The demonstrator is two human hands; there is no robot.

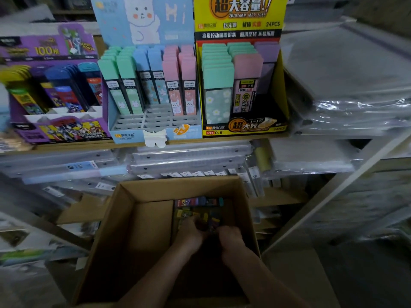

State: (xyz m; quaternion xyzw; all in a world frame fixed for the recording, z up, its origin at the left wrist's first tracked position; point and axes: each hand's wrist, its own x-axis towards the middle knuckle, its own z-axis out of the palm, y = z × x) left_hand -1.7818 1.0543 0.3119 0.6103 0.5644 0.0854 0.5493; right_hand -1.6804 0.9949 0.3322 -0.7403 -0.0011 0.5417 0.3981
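An open cardboard box (124, 223) stands below the shelf, and both my arms reach down into it. At its far right bottom lies a heap of small colourful lead cases (198, 207). My left hand (189, 235) and my right hand (231, 237) are both down on this heap with fingers curled into it. It is dark in there, so what each hand grips is unclear.
On the shelf above stand three display boxes of lead cases: a purple one (55, 90), a light blue one (151, 85) and a yellow one (242, 85). Plastic-wrapped folders (355, 74) are stacked at right, and clear pouches (178, 158) hang below the shelf.
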